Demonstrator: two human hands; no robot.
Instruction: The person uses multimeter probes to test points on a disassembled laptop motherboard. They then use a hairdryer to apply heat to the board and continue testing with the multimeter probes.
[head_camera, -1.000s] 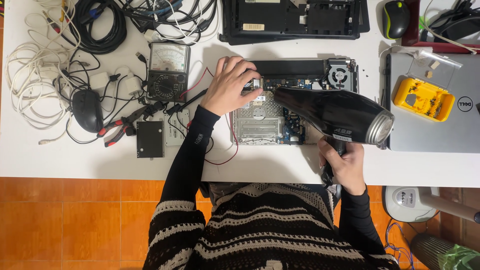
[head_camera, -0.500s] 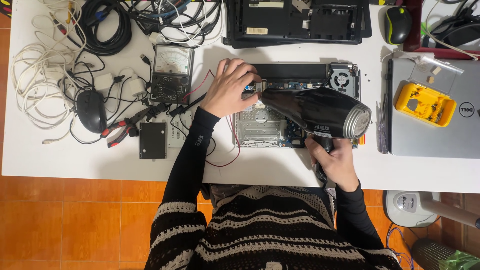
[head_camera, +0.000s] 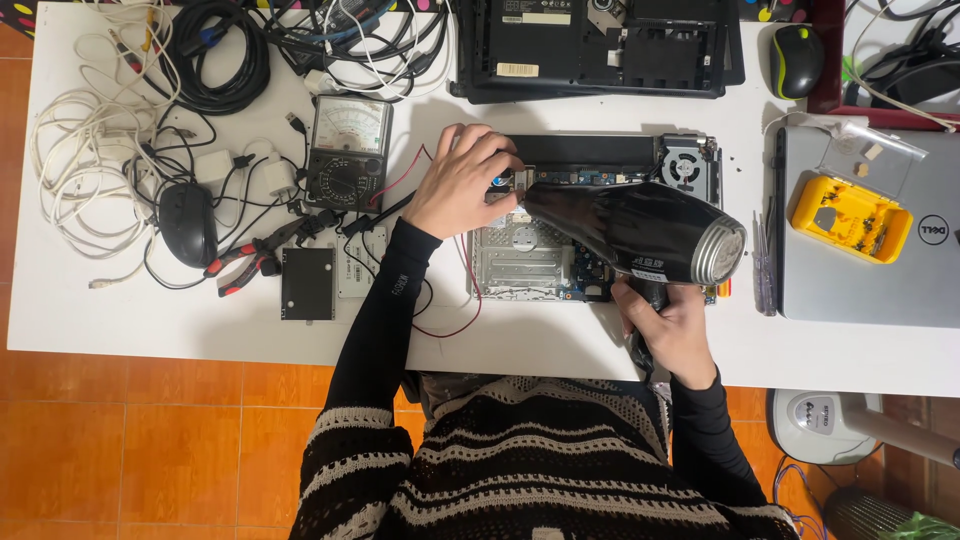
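Observation:
An opened laptop chassis (head_camera: 530, 262) with a bare circuit board and a fan (head_camera: 686, 160) lies in the middle of the white table (head_camera: 120, 320). My right hand (head_camera: 672, 330) grips the handle of a black hair dryer (head_camera: 632, 228), whose nozzle points left at the board beside my left hand. My left hand (head_camera: 462, 180) rests on the board's upper left part, its fingertips pressed on a small component right at the nozzle.
An analogue multimeter (head_camera: 348, 152), red-handled pliers (head_camera: 250, 262), two small drives (head_camera: 307, 283), a black mouse (head_camera: 187, 222) and tangled cables (head_camera: 215, 60) lie left. Another laptop base (head_camera: 600, 45) sits at the back. A silver laptop (head_camera: 900, 270) carrying a yellow parts box (head_camera: 850, 217) is right.
The hair dryer has swung left, bringing its nozzle closer to my left hand's fingertips. My left hand has stayed on the board.

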